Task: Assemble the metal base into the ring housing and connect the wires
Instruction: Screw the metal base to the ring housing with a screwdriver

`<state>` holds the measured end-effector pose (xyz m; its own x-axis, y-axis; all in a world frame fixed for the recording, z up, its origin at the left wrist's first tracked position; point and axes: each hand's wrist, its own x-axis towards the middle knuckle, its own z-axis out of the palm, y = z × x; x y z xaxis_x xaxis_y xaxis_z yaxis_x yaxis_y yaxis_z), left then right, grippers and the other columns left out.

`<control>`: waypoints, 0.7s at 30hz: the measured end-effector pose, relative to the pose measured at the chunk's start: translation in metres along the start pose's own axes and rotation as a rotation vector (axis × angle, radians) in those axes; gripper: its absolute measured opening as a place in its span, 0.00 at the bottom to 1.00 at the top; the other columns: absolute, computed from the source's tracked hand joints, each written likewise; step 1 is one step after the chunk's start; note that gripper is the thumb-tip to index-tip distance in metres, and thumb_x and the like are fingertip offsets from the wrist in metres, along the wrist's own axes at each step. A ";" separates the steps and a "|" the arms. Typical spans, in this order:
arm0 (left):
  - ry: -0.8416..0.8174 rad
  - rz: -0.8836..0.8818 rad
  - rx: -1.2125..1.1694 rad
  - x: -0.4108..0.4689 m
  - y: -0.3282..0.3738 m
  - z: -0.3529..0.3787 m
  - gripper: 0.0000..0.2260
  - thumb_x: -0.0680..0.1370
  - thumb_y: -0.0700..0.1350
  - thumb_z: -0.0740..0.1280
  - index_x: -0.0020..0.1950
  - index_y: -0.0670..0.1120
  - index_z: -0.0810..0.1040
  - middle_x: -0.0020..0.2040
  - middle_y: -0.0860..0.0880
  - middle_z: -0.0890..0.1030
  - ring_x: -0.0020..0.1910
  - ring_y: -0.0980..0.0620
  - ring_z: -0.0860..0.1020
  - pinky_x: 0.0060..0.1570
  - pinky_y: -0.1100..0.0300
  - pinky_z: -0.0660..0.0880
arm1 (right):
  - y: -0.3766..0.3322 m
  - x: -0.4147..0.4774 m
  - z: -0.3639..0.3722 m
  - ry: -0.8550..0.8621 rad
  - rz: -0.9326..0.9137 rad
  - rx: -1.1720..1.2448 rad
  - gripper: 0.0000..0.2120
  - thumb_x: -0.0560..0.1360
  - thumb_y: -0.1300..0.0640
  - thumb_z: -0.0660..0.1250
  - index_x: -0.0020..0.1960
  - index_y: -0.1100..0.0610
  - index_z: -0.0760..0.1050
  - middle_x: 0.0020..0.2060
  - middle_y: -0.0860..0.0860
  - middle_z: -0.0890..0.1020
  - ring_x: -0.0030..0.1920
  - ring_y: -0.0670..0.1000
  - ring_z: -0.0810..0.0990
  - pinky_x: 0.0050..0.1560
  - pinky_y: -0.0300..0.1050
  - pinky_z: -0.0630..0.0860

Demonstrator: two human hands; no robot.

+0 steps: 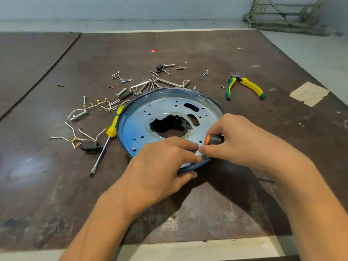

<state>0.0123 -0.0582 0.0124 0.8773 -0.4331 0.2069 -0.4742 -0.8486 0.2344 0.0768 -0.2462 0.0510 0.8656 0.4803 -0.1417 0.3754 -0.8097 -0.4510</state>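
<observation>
A round metal base (162, 110) with holes and a ragged central opening lies inside the dark blue ring housing (120, 117) on the brown table. My left hand (162, 166) grips the housing's near rim, thumb underneath and fingertips on the plate. My right hand (241, 140) holds an orange-and-black screwdriver (214, 139) with its tip down at the near rim, right beside my left fingertips. White wires (75, 127) with brass terminals and a black switch (90, 146) lie loose to the left of the housing.
A yellow-handled flat screwdriver (107, 140) lies against the housing's left side. Several screws, bolts and hex keys (150, 83) are scattered behind it. Green-and-yellow pliers (244, 85) lie at the back right, near a paper scrap (308, 93). The table's front edge runs close below my arms.
</observation>
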 end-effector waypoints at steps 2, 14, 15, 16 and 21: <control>-0.002 -0.010 -0.010 -0.001 0.000 0.000 0.15 0.71 0.54 0.75 0.57 0.60 0.82 0.62 0.61 0.80 0.60 0.56 0.78 0.45 0.53 0.81 | -0.001 0.003 0.002 -0.013 0.037 0.030 0.14 0.71 0.46 0.74 0.31 0.53 0.80 0.27 0.53 0.79 0.28 0.48 0.73 0.31 0.48 0.72; 0.022 0.001 -0.038 -0.002 0.001 -0.001 0.13 0.72 0.53 0.74 0.57 0.58 0.84 0.62 0.58 0.81 0.61 0.56 0.79 0.48 0.51 0.82 | -0.007 0.016 -0.005 -0.178 0.150 0.112 0.12 0.68 0.48 0.78 0.40 0.56 0.83 0.23 0.48 0.77 0.24 0.45 0.75 0.27 0.40 0.72; 0.017 0.003 -0.050 -0.002 0.001 -0.002 0.13 0.72 0.53 0.74 0.56 0.57 0.84 0.62 0.57 0.81 0.61 0.56 0.79 0.48 0.51 0.82 | -0.006 0.016 -0.006 -0.189 0.162 0.143 0.10 0.69 0.50 0.78 0.40 0.56 0.83 0.21 0.47 0.77 0.21 0.43 0.75 0.25 0.36 0.71; 0.012 0.000 -0.065 -0.002 0.001 -0.002 0.12 0.72 0.52 0.74 0.55 0.56 0.85 0.62 0.57 0.82 0.61 0.55 0.79 0.49 0.50 0.81 | -0.006 0.016 -0.006 -0.198 0.168 0.165 0.09 0.69 0.52 0.78 0.41 0.56 0.83 0.20 0.46 0.77 0.20 0.43 0.75 0.24 0.35 0.70; 0.013 -0.006 -0.071 -0.002 0.002 -0.002 0.09 0.72 0.52 0.75 0.51 0.55 0.86 0.61 0.57 0.82 0.59 0.55 0.80 0.47 0.51 0.82 | -0.009 0.013 -0.007 -0.214 0.183 0.241 0.03 0.71 0.59 0.77 0.40 0.55 0.84 0.27 0.48 0.83 0.22 0.45 0.79 0.26 0.35 0.73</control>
<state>0.0093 -0.0585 0.0148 0.8792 -0.4240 0.2174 -0.4737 -0.8273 0.3021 0.0872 -0.2350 0.0595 0.8128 0.4153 -0.4084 0.1101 -0.7981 -0.5924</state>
